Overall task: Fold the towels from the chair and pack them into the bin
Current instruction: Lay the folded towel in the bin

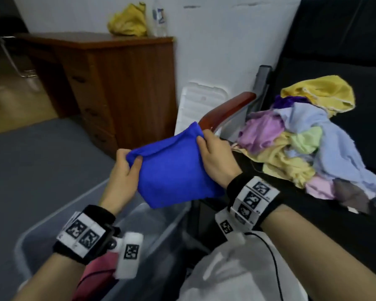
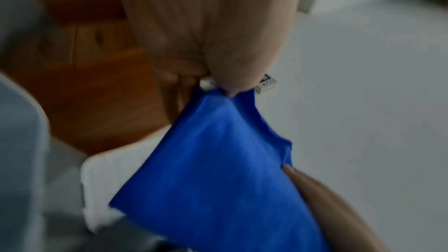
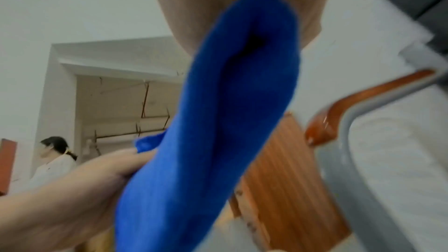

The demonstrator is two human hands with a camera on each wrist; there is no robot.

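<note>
A folded blue towel (image 1: pixel 172 168) hangs in the air between both hands, above the far end of the clear plastic bin (image 1: pixel 41 231). My left hand (image 1: pixel 128 160) pinches its upper left corner and my right hand (image 1: pixel 201 139) pinches its upper right corner. The left wrist view shows the blue towel (image 2: pixel 218 170) hanging from the pinching fingers (image 2: pixel 230 76). In the right wrist view the blue towel (image 3: pixel 218 122) is seen edge-on. A heap of loose towels (image 1: pixel 308 144), yellow, purple, pale blue, green and pink, lies on the black chair seat (image 1: pixel 345 235).
A pink towel (image 1: pixel 100 268) lies in the bin under my left wrist. The chair's wooden armrest (image 1: pixel 228 109) stands just behind the right hand. A wooden cabinet (image 1: pixel 117 88) is at the back, with a yellow cloth (image 1: pixel 128 20) and a bottle (image 1: pixel 160 16) on top. A person (image 3: pixel 53 162) stands far off.
</note>
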